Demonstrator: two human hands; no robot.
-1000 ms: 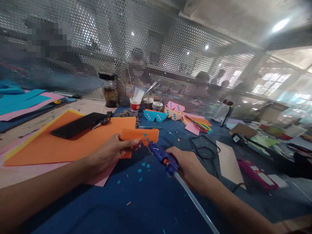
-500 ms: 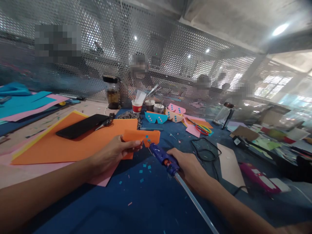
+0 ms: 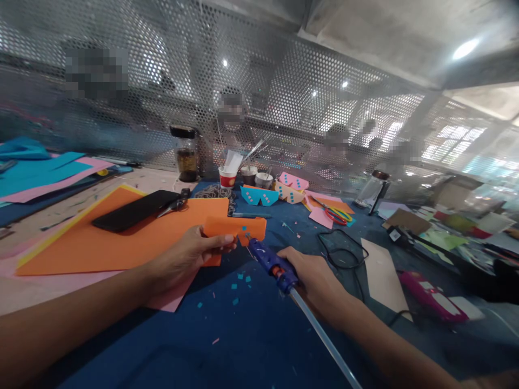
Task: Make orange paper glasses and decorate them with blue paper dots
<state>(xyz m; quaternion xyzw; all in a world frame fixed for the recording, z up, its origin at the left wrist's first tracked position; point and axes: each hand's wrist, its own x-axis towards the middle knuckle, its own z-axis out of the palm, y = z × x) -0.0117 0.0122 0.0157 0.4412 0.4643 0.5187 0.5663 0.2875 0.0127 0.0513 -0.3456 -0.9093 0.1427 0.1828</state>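
My left hand (image 3: 206,247) pinches the lower left of a folded orange paper piece (image 3: 257,227) that bears small blue paper squares (image 3: 244,229). My right hand (image 3: 308,270) is wrapped round a blue hot glue gun (image 3: 265,256), whose nozzle points at the orange piece near those squares. Whether the tip touches the paper I cannot tell. A long clear glue stick (image 3: 324,336) sticks out of the gun's back end. Below the orange piece, several loose blue paper squares (image 3: 235,286) lie on the dark blue table surface (image 3: 194,346).
Left of my hands are orange sheets (image 3: 109,251) with a black phone (image 3: 130,212) and small snips (image 3: 175,206). Behind stand decorated paper pieces (image 3: 259,196), cups (image 3: 227,177) and a lidded jar (image 3: 187,156). To the right are scissors (image 3: 338,216), a black cable (image 3: 344,258) and a magenta device (image 3: 432,297).
Almost nothing differs. My hands, the orange paper piece and the glue gun keep nearly the same places, and the view shifts very slightly.
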